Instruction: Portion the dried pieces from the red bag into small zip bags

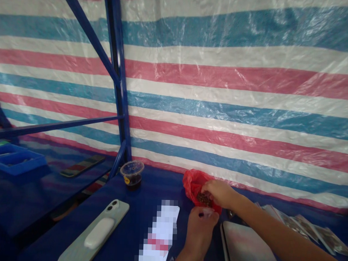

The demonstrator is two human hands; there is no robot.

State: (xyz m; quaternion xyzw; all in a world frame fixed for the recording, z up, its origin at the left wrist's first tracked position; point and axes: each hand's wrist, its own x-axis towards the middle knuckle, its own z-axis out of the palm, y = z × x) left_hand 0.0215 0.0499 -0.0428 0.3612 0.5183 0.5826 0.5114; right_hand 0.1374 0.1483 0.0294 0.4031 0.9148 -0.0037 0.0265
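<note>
From the head view, the right hand [219,193] reaches in from the lower right and sits at the mouth of a red plastic bag [192,183], its fingers curled down over a clump of dark brown bits [204,198]. This grip looks closed, but the fingers hide whether it is clenched on the bits or only on the bag's edge. Just below the bag, the left hand [200,232] pinches a small dark-tipped stick [205,212] between its fingers, a firm grasp on something too small to identify. The bag lies on a blue-covered table [149,194], with a lidded plastic cup of dark liquid [131,174] to its left and a phone with a white grip pad [94,234] further left. A pixelated white item [159,232] lies just left of the left hand, and a silver laptop [245,245] lies just right of it, under the right forearm. Printed sheets [310,230] fan out beyond the laptop. The limp bag could slump and spill the bits if the right hand let go, while a careless swing of either arm toward the bag's left could knock over the cup.
</note>
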